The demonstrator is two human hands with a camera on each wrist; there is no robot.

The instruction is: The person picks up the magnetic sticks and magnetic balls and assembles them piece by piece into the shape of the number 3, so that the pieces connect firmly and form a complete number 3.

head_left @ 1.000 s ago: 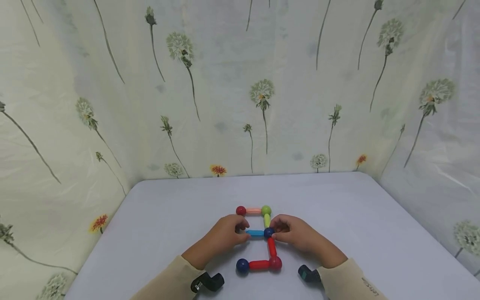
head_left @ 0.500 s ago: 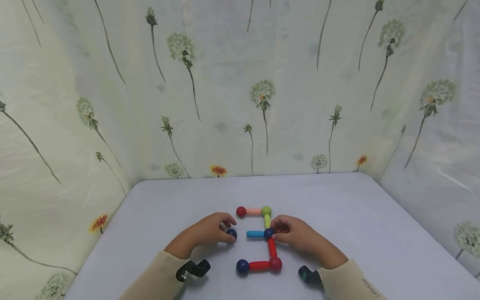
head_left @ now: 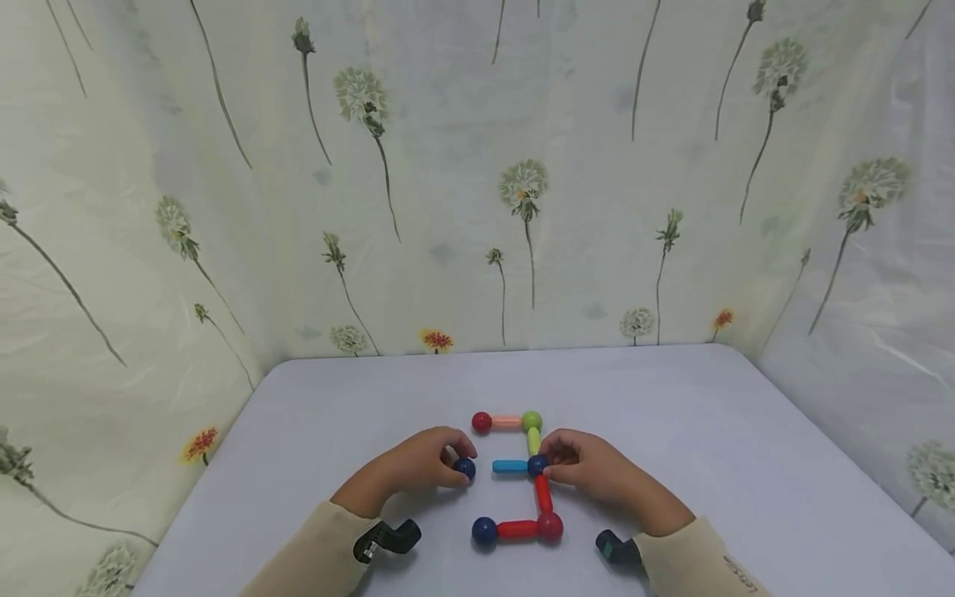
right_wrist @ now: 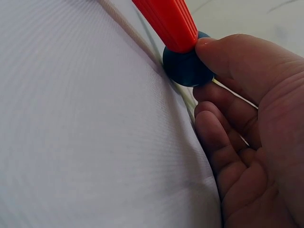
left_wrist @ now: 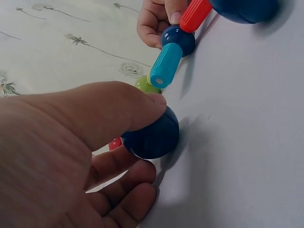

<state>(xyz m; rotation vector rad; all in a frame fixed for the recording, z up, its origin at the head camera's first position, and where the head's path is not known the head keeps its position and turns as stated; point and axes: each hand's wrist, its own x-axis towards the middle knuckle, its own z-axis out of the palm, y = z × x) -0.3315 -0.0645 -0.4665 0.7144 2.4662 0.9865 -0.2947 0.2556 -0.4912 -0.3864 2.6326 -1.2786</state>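
With thumb and fingers, my left hand (head_left: 423, 461) pinches a loose dark blue ball (left_wrist: 154, 135) just above or on the table. A short gap separates that ball from the free end of a light blue magnetic rod (head_left: 511, 467). My right hand (head_left: 593, 467) pinches another dark blue ball (head_left: 538, 465) where three rods meet. From this ball a yellow-green rod (head_left: 533, 440) runs back to a green ball (head_left: 531, 421), and a red rod (head_left: 544, 495) comes forward to a red ball (head_left: 550, 526).
A pink rod (head_left: 507, 421) joins the green ball to a red ball (head_left: 482, 423) at the back. In front, a second red rod (head_left: 518, 529) ends at a dark blue ball (head_left: 485, 531). The white table (head_left: 358, 390) meets a flower-patterned cloth (head_left: 448, 207) behind.
My left hand has drawn away leftward from the light blue rod with the dark blue ball, then shifted slightly back right. My right hand keeps its hold in place.
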